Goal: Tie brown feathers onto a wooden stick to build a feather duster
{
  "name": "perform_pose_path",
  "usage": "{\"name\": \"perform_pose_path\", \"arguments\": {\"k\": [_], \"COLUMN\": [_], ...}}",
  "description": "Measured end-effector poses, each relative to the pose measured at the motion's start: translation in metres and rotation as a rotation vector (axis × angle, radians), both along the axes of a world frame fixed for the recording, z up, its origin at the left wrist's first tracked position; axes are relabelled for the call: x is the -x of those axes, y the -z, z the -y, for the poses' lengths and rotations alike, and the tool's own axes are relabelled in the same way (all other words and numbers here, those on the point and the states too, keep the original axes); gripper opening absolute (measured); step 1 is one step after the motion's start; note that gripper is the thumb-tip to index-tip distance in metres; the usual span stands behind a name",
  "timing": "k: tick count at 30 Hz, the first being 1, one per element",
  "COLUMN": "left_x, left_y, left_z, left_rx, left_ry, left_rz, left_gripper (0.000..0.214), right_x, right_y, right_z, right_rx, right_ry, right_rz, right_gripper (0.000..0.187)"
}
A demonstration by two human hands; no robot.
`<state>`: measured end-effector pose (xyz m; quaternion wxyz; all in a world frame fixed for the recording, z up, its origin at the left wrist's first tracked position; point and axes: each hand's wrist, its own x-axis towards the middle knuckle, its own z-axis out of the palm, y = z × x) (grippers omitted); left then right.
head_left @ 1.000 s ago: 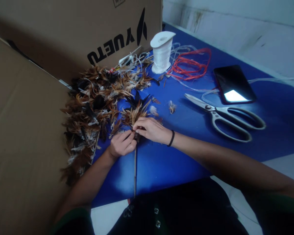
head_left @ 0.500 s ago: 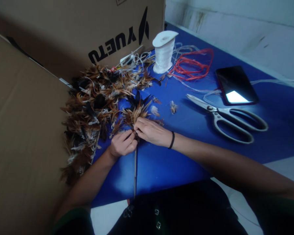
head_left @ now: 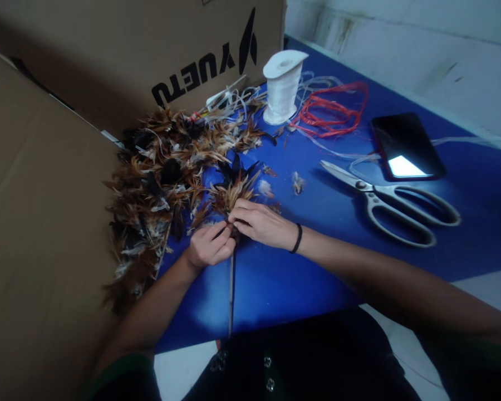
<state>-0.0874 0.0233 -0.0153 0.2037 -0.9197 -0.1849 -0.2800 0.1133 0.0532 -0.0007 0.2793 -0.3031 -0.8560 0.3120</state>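
A thin stick [head_left: 231, 295] lies on the blue sheet [head_left: 300, 267], pointing toward me, with a tuft of brown and black feathers [head_left: 231, 189] at its far end. My left hand [head_left: 209, 246] is closed in a pinch on the stick just below the tuft. My right hand [head_left: 261, 223], a black band on its wrist, pinches the base of the same feather tuft from the right. The two hands touch each other at the fingertips. A big heap of loose brown, black and white feathers [head_left: 158, 184] lies just left of my hands.
Large metal scissors [head_left: 394, 203] lie to the right, a dark phone [head_left: 407, 147] behind them. A white thread spool [head_left: 281, 86], red string [head_left: 329, 111] and pale cords lie at the back. Cardboard boxes [head_left: 45, 223] stand on the left and behind.
Both hands stay pinched at the base of the feather tuft; only the fingers shift slightly. The view has drifted a little.
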Motion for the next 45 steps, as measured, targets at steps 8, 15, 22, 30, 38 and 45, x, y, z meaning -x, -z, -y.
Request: {"name": "perform_pose_path", "arguments": {"k": [8, 15, 22, 30, 38, 45], "left_x": [0.0016, -0.0027, -0.0056, -0.0048, -0.0034, 0.0007], "left_y": [0.0018, -0.0044, -0.0079, -0.0070, -0.0049, 0.0012], "left_z": [0.0004, 0.0003, -0.0003, 0.0001, -0.0005, -0.0005], "left_rx": [0.173, -0.085, -0.120, -0.119, -0.040, 0.041], "left_ry": [-0.010, -0.012, -0.005, -0.006, 0.005, -0.008], "left_rz": [0.056, -0.033, -0.035, -0.034, 0.016, 0.061], "left_gripper": [0.008, 0.007, 0.005, 0.005, 0.008, 0.008], "right_x": [0.0008, 0.0010, 0.0008, 0.0016, 0.0002, -0.0037], "right_y": [-0.0003, -0.0008, 0.0015, 0.0009, 0.0008, 0.0011], "right_z": [0.0020, 0.0016, 0.0018, 0.0036, 0.0018, 0.0016], "right_rx": [0.030, 0.026, 0.027, 0.027, 0.022, 0.054], "right_ry": [0.063, 0.060, 0.053, 0.107, 0.075, 0.072], "right_rz": [-0.027, -0.027, -0.054, -0.061, -0.058, -0.061], "right_gripper": [0.016, 0.013, 0.016, 0.015, 0.013, 0.013]}}
